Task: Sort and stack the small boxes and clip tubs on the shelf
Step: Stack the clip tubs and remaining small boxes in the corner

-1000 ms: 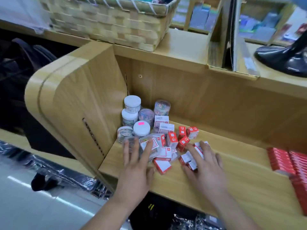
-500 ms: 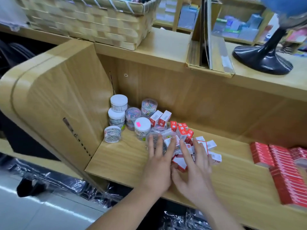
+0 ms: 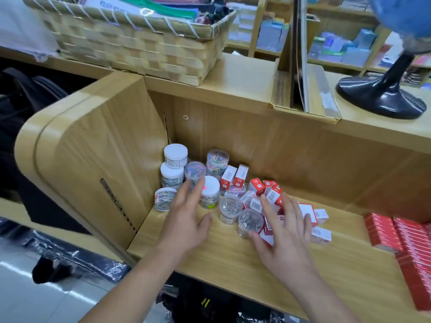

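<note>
Several round clip tubs (image 3: 175, 156) stand in the shelf's back left corner, some white-lidded, some clear with coloured clips. Two clear tubs of silver clips (image 3: 230, 207) lie loose in front of them. A heap of small red and white boxes (image 3: 257, 186) spreads to the right. My left hand (image 3: 186, 217) hovers with fingers straight just in front of a white-lidded tub with a pink sticker (image 3: 211, 191), holding nothing. My right hand (image 3: 285, 231) lies spread over the front boxes, fingers straight, thumb beside a clear tub (image 3: 250, 221).
The wooden shelf (image 3: 233, 259) has a curved side panel (image 3: 93, 159) on the left. Stacks of red boxes (image 3: 401, 238) fill the right end. On the counter above stand a woven basket (image 3: 140, 43), a cardboard holder (image 3: 300, 85) and a globe stand (image 3: 382, 94).
My left hand has drawn away from the box heap to the left, toward the tubs. Two clear tubs it covered now show. My right hand stays on the boxes.
</note>
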The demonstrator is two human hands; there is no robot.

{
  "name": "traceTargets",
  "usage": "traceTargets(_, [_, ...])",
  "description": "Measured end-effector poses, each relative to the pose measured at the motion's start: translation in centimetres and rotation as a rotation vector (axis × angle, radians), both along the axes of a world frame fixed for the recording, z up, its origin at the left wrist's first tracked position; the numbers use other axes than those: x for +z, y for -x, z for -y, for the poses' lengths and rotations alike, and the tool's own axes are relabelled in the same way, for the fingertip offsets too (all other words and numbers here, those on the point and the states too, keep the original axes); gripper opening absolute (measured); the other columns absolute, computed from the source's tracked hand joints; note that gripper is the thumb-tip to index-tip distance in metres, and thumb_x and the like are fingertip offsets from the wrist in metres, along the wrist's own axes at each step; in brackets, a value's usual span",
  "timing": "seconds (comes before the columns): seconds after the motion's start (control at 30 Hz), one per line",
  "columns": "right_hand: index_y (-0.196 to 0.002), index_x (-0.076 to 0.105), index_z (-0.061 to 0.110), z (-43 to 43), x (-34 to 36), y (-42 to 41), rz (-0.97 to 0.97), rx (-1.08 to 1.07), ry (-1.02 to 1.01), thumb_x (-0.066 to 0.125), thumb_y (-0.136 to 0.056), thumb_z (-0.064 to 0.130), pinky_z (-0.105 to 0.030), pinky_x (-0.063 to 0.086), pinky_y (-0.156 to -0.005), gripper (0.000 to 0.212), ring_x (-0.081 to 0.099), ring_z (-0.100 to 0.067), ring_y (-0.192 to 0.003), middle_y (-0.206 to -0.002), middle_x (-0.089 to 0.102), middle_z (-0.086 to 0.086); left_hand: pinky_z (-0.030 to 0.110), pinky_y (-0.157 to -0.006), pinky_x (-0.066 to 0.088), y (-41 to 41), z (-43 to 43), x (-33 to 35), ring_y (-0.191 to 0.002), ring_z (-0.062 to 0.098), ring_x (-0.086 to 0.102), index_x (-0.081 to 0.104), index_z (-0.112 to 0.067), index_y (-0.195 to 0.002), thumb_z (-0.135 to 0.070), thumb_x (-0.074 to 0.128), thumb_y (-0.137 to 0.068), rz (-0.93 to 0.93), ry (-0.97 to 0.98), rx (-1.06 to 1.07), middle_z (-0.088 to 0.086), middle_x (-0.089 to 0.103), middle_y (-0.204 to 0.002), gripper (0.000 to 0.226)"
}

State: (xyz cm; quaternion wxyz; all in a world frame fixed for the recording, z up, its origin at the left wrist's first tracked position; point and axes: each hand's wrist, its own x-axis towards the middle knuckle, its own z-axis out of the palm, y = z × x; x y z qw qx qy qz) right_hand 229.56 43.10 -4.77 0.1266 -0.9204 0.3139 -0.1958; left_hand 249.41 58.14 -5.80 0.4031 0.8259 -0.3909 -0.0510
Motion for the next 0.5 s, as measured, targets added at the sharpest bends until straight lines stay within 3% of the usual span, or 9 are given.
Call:
traceTargets(0.1, [-0.154, 0.026, 0.043, 0.3, 1.2, -2.0, 0.002, 0.088, 0.042, 0.060, -0.086, 0.054, -0.061, 0.018, -0.118, 0.077, 0.012, -0.031, -0.153, -0.164, 0.018, -0.008, 0.041, -0.123, 0.025, -1.4, 2.1, -0.6, -0.156, 0.024, 0.008, 0.013, -0.045, -0.159, -0.030, 0.070, -0.091, 0.004, -0.075, -0.035, 0.002, -0.010, -0.170, 0.090])
traceTargets(0.17, [-0.153, 0.030, 0.041, 1.0, 1.9, -3.2, 0.011, 0.134, 0.038, 0.062, -0.083, 0.048, -0.061, 0.023, -0.117, 0.077, 0.015, -0.032, -0.152, -0.163, 0.018, -0.009, 0.046, -0.122, 0.027, -1.2, 2.9, -1.1, -0.156, 0.029, 0.005, 0.011, -0.040, -0.160, -0.026, 0.064, -0.093, 0.049, -0.104, -0.023, 0.004, -0.019, -0.168, 0.087])
traceTargets(0.3, [-0.151, 0.039, 0.033, 1.8, 3.3, -5.8, 0.074, 0.238, 0.048, 0.068, -0.086, 0.031, -0.060, 0.027, -0.116, 0.071, 0.018, -0.031, -0.152, -0.163, 0.022, -0.007, 0.027, -0.110, 0.038, 1.5, 3.8, -1.6, -0.154, 0.023, 0.018, 0.000, -0.037, -0.161, -0.014, 0.048, -0.089, -0.166, -0.051, -0.102, -0.002, -0.018, -0.168, 0.090])
traceTargets(0.4, [-0.149, 0.043, 0.030, 1.7, 4.0, -8.2, 0.072, 0.293, 0.073, 0.063, -0.088, 0.032, -0.058, 0.027, -0.117, 0.064, 0.021, -0.031, -0.151, -0.160, 0.030, -0.007, 0.024, -0.122, 0.023, 2.1, 4.6, -1.7, -0.156, 0.011, -0.005, -0.002, -0.025, -0.160, -0.015, 0.046, -0.086, -0.213, 0.003, -0.241, -0.002, -0.013, -0.169, 0.089])
traceTargets(0.47, [-0.149, 0.042, 0.032, 1.4, 3.6, -9.6, 0.017, 0.312, 0.077, 0.058, -0.089, 0.038, -0.058, 0.026, -0.117, 0.062, 0.021, -0.031, -0.151, -0.160, 0.032, -0.006, 0.021, -0.124, 0.015, 1.8, 4.2, -1.4, -0.155, 0.005, -0.002, 0.011, -0.013, -0.161, -0.005, 0.049, -0.089, -0.158, 0.043, -0.280, -0.007, 0.004, -0.169, 0.082])
traceTargets(0.5, [-0.148, 0.042, 0.032, 1.4, 3.1, -10.1, -0.011, 0.321, 0.078, 0.056, -0.089, 0.041, -0.058, 0.027, -0.117, 0.061, 0.022, -0.031, -0.150, -0.160, 0.032, -0.005, 0.018, -0.122, 0.018, 1.4, 3.5, -0.9, -0.154, 0.000, 0.006, 0.027, -0.013, -0.159, 0.001, 0.050, -0.086, -0.129, 0.067, -0.245, -0.012, 0.014, -0.165, 0.078])
